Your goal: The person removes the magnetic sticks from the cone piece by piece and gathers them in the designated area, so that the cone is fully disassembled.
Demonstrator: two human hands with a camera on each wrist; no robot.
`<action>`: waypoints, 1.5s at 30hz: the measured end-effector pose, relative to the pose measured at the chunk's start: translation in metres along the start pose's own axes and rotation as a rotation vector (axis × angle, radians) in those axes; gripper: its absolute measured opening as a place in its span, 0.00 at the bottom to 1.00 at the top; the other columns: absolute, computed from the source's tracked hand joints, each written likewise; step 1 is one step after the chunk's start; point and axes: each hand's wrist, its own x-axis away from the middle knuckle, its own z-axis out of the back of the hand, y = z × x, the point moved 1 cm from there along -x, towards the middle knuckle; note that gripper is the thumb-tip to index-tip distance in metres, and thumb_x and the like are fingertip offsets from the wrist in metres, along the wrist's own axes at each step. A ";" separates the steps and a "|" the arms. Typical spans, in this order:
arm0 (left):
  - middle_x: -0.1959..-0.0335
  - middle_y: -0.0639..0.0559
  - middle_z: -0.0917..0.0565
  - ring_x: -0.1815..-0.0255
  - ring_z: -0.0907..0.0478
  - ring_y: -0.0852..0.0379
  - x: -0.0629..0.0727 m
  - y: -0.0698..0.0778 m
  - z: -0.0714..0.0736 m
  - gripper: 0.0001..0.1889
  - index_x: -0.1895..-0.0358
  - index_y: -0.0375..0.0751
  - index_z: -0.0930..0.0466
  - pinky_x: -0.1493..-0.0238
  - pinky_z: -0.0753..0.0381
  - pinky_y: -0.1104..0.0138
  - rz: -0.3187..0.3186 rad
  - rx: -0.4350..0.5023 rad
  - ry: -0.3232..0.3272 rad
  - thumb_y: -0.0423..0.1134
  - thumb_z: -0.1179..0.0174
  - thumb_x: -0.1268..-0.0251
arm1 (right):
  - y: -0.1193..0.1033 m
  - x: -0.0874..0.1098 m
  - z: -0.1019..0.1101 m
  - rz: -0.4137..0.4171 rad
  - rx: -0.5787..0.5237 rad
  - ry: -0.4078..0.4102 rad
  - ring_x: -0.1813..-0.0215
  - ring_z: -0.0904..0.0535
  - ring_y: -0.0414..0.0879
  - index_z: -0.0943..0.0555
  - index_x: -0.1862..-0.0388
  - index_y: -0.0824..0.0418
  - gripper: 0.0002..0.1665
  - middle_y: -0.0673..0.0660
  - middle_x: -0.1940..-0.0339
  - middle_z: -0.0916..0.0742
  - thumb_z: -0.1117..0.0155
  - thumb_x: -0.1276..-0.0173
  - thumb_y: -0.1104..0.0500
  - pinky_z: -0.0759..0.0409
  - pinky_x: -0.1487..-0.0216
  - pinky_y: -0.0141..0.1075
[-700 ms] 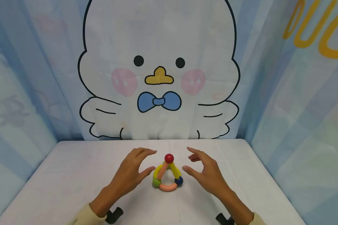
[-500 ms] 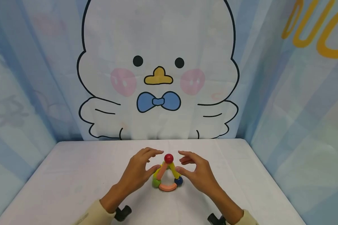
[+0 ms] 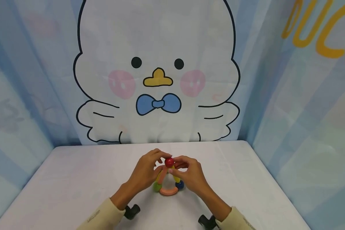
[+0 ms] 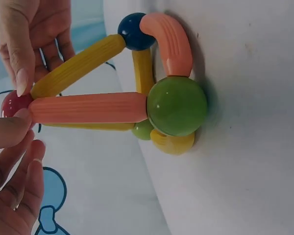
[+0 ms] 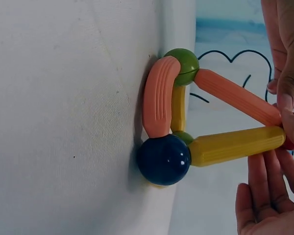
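Observation:
A small pyramid of toy rods and balls stands on the table. At its top is a red ball (image 3: 169, 162), joined to a straight salmon rod (image 4: 88, 107) and yellow rods (image 5: 237, 145). The base has a green ball (image 4: 177, 105), a blue ball (image 5: 164, 160), a second green ball at the back and a curved salmon rod (image 3: 168, 192) in front. My left hand (image 3: 144, 167) pinches the red ball from the left, thumb at the salmon rod's upper end. From the right, my right hand (image 3: 193, 176) pinches the same ball, its thumb beside the yellow rod's top.
The table (image 3: 60, 185) has a white cover, with its far edge behind the pyramid. A curtain (image 3: 161, 38) with a cartoon duck hangs at the back, and blue curtains flank both sides. Black wrist devices (image 3: 132, 211) sit under both forearms.
Both hands have come inward from either side of the pyramid and taken hold of the red ball at its top. The pyramid keeps its shape. The head view has turned slightly right.

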 end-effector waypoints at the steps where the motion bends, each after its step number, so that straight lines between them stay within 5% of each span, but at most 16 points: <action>1: 0.51 0.56 0.13 0.55 0.16 0.58 -0.001 0.000 0.001 0.25 0.40 0.48 0.13 0.54 0.11 0.63 -0.010 -0.015 -0.009 0.28 0.23 0.40 | 0.000 -0.001 -0.001 -0.001 -0.003 0.003 0.53 0.13 0.44 0.11 0.47 0.52 0.19 0.49 0.58 0.09 0.18 0.36 0.55 0.11 0.48 0.36; 9: 0.55 0.56 0.18 0.53 0.17 0.55 -0.011 0.000 0.006 0.24 0.42 0.51 0.14 0.50 0.11 0.64 -0.094 -0.128 -0.111 0.27 0.23 0.41 | -0.001 -0.006 -0.005 0.026 0.002 0.009 0.54 0.14 0.43 0.10 0.50 0.53 0.17 0.49 0.58 0.08 0.17 0.37 0.55 0.13 0.42 0.53; 20: 0.54 0.56 0.22 0.51 0.22 0.59 -0.013 -0.003 0.005 0.29 0.42 0.56 0.21 0.53 0.12 0.68 -0.189 -0.344 -0.150 0.29 0.21 0.43 | -0.002 -0.006 -0.007 0.021 0.039 0.018 0.55 0.13 0.44 0.10 0.48 0.56 0.19 0.50 0.59 0.08 0.18 0.37 0.58 0.12 0.43 0.50; 28: 0.50 0.55 0.17 0.49 0.19 0.59 -0.005 -0.010 0.001 0.29 0.42 0.51 0.23 0.48 0.11 0.66 -0.082 -0.237 -0.065 0.33 0.20 0.44 | -0.002 -0.008 -0.007 0.039 0.050 0.024 0.57 0.13 0.42 0.10 0.48 0.52 0.18 0.49 0.62 0.09 0.17 0.37 0.55 0.12 0.53 0.30; 36: 0.50 0.56 0.16 0.54 0.19 0.59 0.007 -0.018 0.012 0.27 0.40 0.48 0.23 0.53 0.13 0.68 0.003 -0.157 0.002 0.36 0.21 0.41 | -0.001 -0.007 -0.009 0.026 0.041 0.026 0.57 0.13 0.42 0.10 0.47 0.50 0.18 0.48 0.62 0.10 0.18 0.37 0.55 0.13 0.53 0.28; 45: 0.51 0.54 0.15 0.56 0.20 0.58 0.023 -0.039 0.027 0.26 0.41 0.48 0.19 0.54 0.14 0.66 0.139 -0.197 -0.053 0.37 0.20 0.41 | -0.003 -0.007 -0.009 -0.005 0.053 0.026 0.56 0.13 0.42 0.10 0.47 0.51 0.20 0.46 0.58 0.08 0.18 0.37 0.51 0.14 0.56 0.29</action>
